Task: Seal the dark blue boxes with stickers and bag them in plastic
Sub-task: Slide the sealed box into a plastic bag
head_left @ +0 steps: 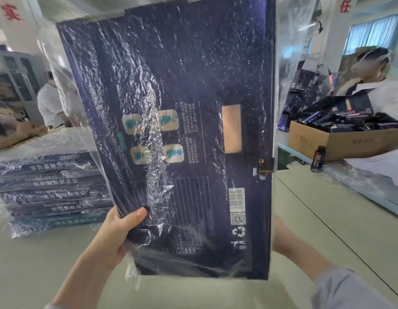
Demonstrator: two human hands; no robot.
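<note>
Held upright at frame centre over the bench (305,219), the dark blue box (193,108) sits inside a clear plastic bag (291,41); left hand (118,235) grip closed on its lower left edge, thumb on the face; right hand (279,237) mostly hidden behind the lower right edge, grip state indeterminable.

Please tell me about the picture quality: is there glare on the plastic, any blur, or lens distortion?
Head view: white glare streaks on the wrinkled plastic bag over the dark blue box hide part of its print. Head view: the box and the left hand look slightly motion-blurred, and the right hand is mostly hidden behind the box. Head view: the wide lens stretches the frame corners.
</note>
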